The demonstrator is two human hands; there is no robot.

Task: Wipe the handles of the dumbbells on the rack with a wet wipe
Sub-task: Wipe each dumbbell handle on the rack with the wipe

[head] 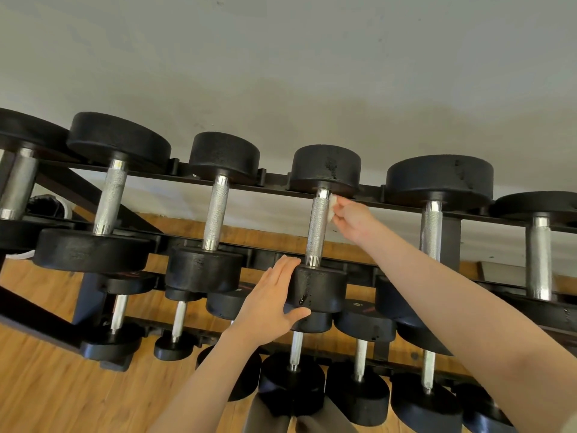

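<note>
Against the pale grey wall (281, 57), a black metal tiered dumbbell rack (274, 179) runs past both side edges of the view, so its ends are cut off. Its lower tier is partly hidden behind the forearms, and the rightmost weights there are blurred. Below it lies orange wood-plank floor (56, 395).

On the top tier, six dumbbells with round black rubber heads and knurled steel handles sit side by side, with open gaps between neighbouring handles. The leftmost is cut by the frame edge.

The fourth from the left, a black round-headed dumbbell with a knurled silver handle (318, 232), rests across the top rails near the rack's middle. Dark wet streaks mark its heads.

The left hand (271, 304) lies against the left side of its near head, fingers straight, thumb spread below.

The right hand (349, 214) reaches in through the gap to the handle's right, its fingers pinching a small crumpled white wet wipe (332, 207) against the far end of the handle, just under the far head.
</note>
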